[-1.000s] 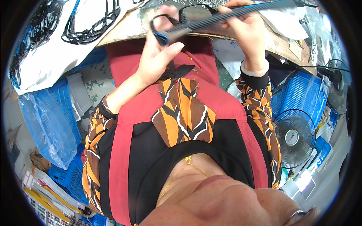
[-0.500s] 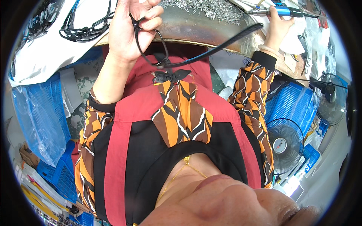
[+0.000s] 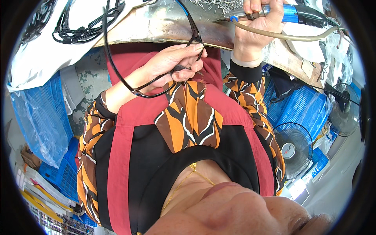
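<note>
My left hand (image 3: 176, 60) pinches a black eyeglass frame (image 3: 136, 92) near one hinge, just off the table's front edge. Its rims hang below my fingers, and both temples point away from me. No lenses can be made out in it. My right hand (image 3: 260, 29) is wrapped round a blue and silver power screwdriver (image 3: 290, 15), held level over the table. The driver's thin tip points left, towards the frame but apart from it. A tan hose (image 3: 282, 36) curves beneath the tool.
Small metal pins or screws (image 3: 223, 4) lie heaped on the metal tabletop (image 3: 164, 25). More black frames (image 3: 84, 34) rest on white sheeting (image 3: 35, 58) at left. Low on the right are a blue crate (image 3: 303, 103) and a fan (image 3: 296, 156). A plastic-covered blue crate (image 3: 39, 117) stands left.
My left hand has come nearer and rightward, turning the frame so its temples point away. My right hand has brought the screwdriver to the left and now grips it more fully.
</note>
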Demonstrator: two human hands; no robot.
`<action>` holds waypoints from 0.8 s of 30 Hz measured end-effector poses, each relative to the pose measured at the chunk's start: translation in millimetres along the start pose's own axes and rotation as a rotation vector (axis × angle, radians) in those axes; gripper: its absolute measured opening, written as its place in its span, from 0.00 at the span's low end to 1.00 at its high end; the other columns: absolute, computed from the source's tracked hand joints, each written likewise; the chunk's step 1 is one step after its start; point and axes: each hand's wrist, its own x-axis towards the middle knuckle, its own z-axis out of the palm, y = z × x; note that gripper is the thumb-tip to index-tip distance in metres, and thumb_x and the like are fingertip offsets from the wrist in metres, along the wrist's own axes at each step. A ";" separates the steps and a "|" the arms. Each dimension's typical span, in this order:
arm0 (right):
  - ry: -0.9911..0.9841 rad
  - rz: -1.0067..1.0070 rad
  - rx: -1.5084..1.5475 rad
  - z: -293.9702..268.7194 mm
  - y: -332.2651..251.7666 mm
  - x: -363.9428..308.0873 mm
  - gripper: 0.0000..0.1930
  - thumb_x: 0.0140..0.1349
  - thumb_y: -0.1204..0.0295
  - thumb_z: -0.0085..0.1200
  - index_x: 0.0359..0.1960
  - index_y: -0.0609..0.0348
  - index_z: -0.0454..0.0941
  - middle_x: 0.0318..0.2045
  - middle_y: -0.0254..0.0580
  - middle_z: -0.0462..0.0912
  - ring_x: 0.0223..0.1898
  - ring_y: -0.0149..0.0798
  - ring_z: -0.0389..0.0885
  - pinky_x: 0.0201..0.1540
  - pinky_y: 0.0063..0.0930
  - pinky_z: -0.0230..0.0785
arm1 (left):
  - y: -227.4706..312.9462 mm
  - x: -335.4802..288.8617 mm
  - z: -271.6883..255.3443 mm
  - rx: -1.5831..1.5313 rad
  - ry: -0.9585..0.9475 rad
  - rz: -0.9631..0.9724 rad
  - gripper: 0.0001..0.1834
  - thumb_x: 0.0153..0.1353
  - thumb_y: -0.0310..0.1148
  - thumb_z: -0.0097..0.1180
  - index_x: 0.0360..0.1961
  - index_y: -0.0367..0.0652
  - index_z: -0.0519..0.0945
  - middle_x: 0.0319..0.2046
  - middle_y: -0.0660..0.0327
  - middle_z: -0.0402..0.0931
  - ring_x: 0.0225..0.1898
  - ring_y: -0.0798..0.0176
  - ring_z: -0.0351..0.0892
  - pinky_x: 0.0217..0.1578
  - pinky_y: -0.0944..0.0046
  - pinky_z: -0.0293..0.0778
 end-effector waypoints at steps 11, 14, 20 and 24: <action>-0.055 0.075 0.062 5.9 7.9 6.7 0.05 0.70 0.71 0.55 0.43 0.50 0.71 0.25 0.27 0.67 0.20 0.25 0.63 0.21 0.20 0.56 | 4.5 9.3 -7.7 -0.115 -0.069 0.039 0.21 0.81 0.46 0.43 0.56 0.38 0.71 0.24 0.69 0.66 0.13 0.79 0.60 0.09 0.77 0.52; -0.295 0.023 0.140 1.6 -6.8 -11.2 0.07 0.74 0.70 0.51 0.50 0.50 0.72 0.26 0.29 0.68 0.19 0.24 0.62 0.19 0.18 0.55 | 2.7 12.2 -8.1 -0.201 -0.074 0.047 0.22 0.81 0.46 0.42 0.56 0.36 0.71 0.25 0.69 0.65 0.13 0.79 0.58 0.09 0.78 0.52; -0.311 -0.074 0.030 2.3 -5.3 -37.8 0.14 0.74 0.70 0.49 0.58 0.46 0.68 0.29 0.32 0.70 0.18 0.26 0.64 0.17 0.20 0.57 | -1.8 18.3 -15.7 -0.278 -0.270 0.063 0.20 0.79 0.47 0.49 0.52 0.38 0.73 0.31 0.67 0.68 0.21 0.79 0.61 0.16 0.79 0.55; -0.267 -0.019 0.029 1.1 -13.2 -42.7 0.08 0.72 0.67 0.52 0.50 0.45 0.71 0.29 0.33 0.74 0.20 0.30 0.68 0.20 0.25 0.62 | -4.2 19.8 -17.7 -0.259 -0.301 0.109 0.20 0.79 0.48 0.48 0.52 0.38 0.73 0.31 0.67 0.68 0.21 0.80 0.61 0.16 0.80 0.55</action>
